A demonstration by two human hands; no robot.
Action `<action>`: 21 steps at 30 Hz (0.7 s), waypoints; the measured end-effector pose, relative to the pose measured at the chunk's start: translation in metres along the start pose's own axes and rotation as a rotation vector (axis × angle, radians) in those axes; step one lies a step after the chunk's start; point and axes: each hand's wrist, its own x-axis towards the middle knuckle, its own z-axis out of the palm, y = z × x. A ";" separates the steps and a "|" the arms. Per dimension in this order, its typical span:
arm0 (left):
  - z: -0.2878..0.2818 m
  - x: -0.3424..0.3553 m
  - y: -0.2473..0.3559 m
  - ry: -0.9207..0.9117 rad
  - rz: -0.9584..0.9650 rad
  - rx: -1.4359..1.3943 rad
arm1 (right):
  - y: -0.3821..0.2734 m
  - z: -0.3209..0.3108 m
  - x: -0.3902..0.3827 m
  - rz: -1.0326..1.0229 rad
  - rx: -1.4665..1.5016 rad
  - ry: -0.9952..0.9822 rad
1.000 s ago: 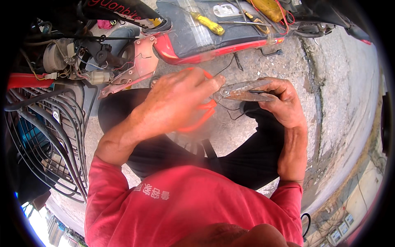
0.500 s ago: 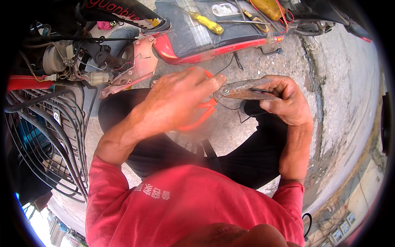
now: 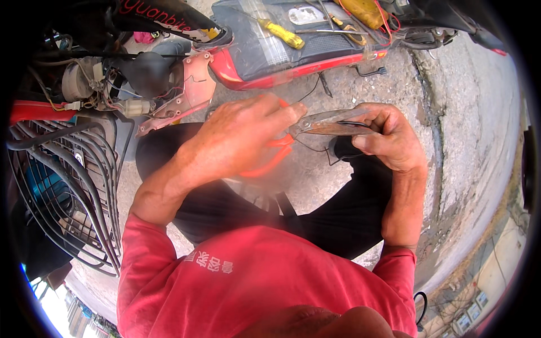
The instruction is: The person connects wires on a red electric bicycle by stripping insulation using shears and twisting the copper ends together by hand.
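A: Scissors [image 3: 306, 124], loc.?
B: Ctr.; handles in L hand [image 3: 239, 127], blades pointing R.
A: R hand [image 3: 391, 138]?
B: At blade ends, w/ cable [image 3: 353, 123] betw. blades.
A: Far side?
B: Panel [image 3: 239, 66]. On same: screwdriver [image 3: 282, 34], pliers [image 3: 341, 23] to its R.
A: Far L?
B: Wire basket [image 3: 28, 144]; wiring [image 3: 110, 93] just beyond.
A: Below hands?
B: Ground [image 3: 479, 112], extending R.

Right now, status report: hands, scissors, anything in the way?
Left hand gripping orange-handled scissors, blades parted. Right hand at blade tips, pinching what looks like black wire. Thin bent wire just below blades; no other obstruction seen.
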 end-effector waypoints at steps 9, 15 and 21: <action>-0.001 -0.002 -0.004 -0.005 -0.008 0.025 | 0.002 0.002 0.002 0.047 -0.006 0.021; 0.003 0.000 -0.012 -0.055 -0.072 -0.111 | 0.010 0.006 0.009 -0.038 0.021 0.079; 0.008 0.009 -0.029 -0.030 -0.179 -0.331 | 0.014 -0.006 0.022 -0.071 0.130 0.102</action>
